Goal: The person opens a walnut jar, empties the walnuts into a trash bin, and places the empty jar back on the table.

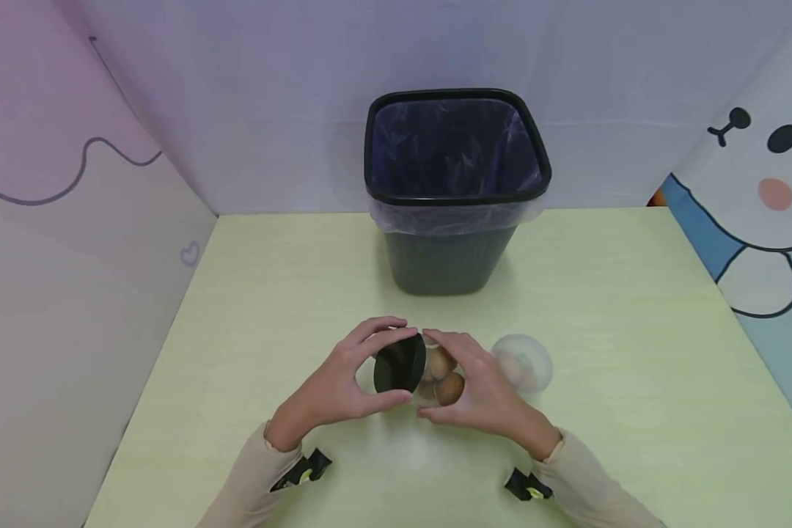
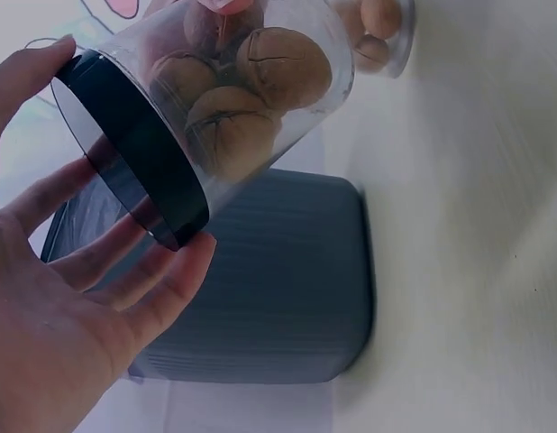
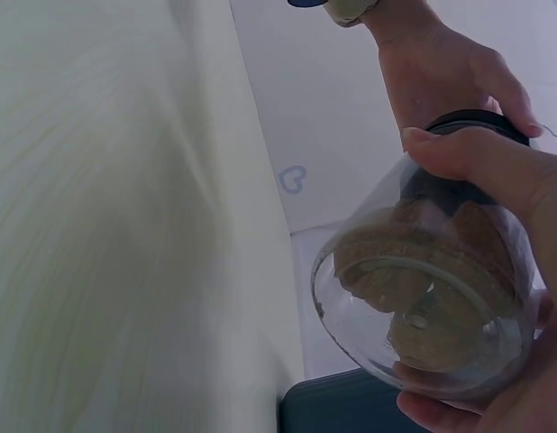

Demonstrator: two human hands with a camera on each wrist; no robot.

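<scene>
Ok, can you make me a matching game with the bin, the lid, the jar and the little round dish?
Things:
1. bin
2. lid
3. jar
4. round dish

Where or how:
A. clear, with brown nuts inside, gripped by the right hand
B. on the table, just beside the right hand
C. lined with a see-through bag
D. black, gripped by the left hand

Right pairs: 1-C, 2-D, 3-A, 4-B
</scene>
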